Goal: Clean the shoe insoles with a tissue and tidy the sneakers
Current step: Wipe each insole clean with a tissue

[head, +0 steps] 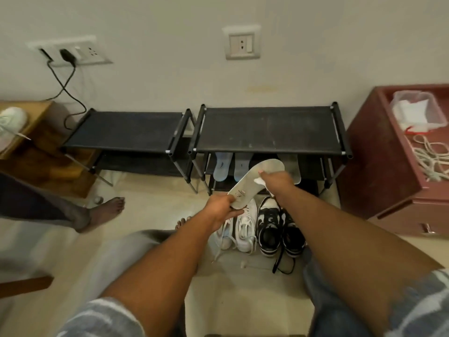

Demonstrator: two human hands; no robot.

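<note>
Left grip [222, 206] clamps the narrower, printed end of the insole [250, 183], thumb on top and fingers beneath. Right grip [277, 178] is closed on a white tissue [259, 181] and presses it against the upper face of the insole near its wider end. The insole is held in the air, tilted, with its wide end raised toward the right rack [267, 127] and its narrow end above the white sneakers [245, 227]. These sneakers stand on the floor [155, 190], toes toward the rack, touching a black-and-white pair [274, 227] on their right; loose laces trail from both pairs. Three further insoles [222, 170] lean upright on the lower shelf of the right rack. A second black rack [126, 130] stands just beside it on the left. Right of the racks is a red cabinet [379, 154] with a clear container [415, 110] and coiled white cord [430, 156] on top. At the left, another person's bare foot [107, 210] rests on the floor. Two wall sockets [241, 42] are mounted above the racks; the left one has black cables plugged in.
</note>
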